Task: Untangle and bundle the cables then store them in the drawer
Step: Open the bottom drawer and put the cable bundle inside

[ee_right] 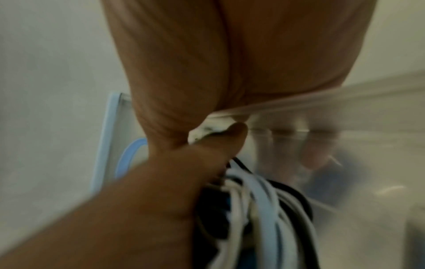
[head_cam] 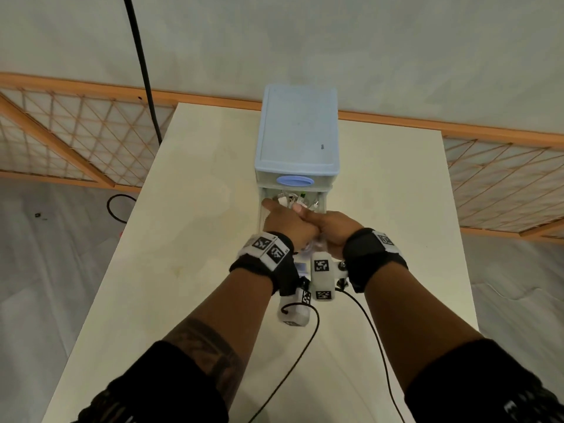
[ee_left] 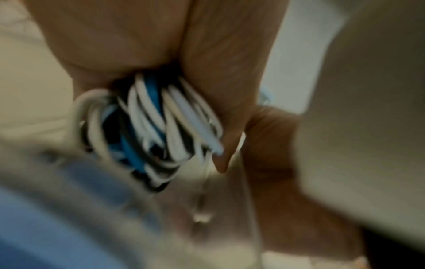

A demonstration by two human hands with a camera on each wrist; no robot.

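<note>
Cables [ee_left: 161, 125], white, blue and black, sit coiled in one thick bundle between both hands, right over the pulled-out lower drawer [head_cam: 263, 209] of the small plastic drawer unit [head_cam: 297, 129]. In the left wrist view the left hand [head_cam: 290, 225] has its fingers [ee_left: 230, 102] curled round the coil, and in the right wrist view the right hand [head_cam: 334, 232] closes its thumb [ee_right: 216, 145] over the same loops, so both hands grip the bundle with nothing slack in the palm. Connector ends already show at the 12 o'clock end of the drawer, under the closed upper drawer with its blue handle [head_cam: 295, 180]. To do this step well, I would judge that the coil should go down flat at the 6 o'clock end, with both grips kept until the loops rest on the drawer floor, because letting go early would likely let them spring apart. Loose ends need tucking below the clear rim [ee_right: 299, 102] so the drawer can slide shut. Around all this lies the pale table [head_cam: 183, 270], with thin black wrist-camera leads [head_cam: 375, 346] trailing toward 6 o'clock.
</note>
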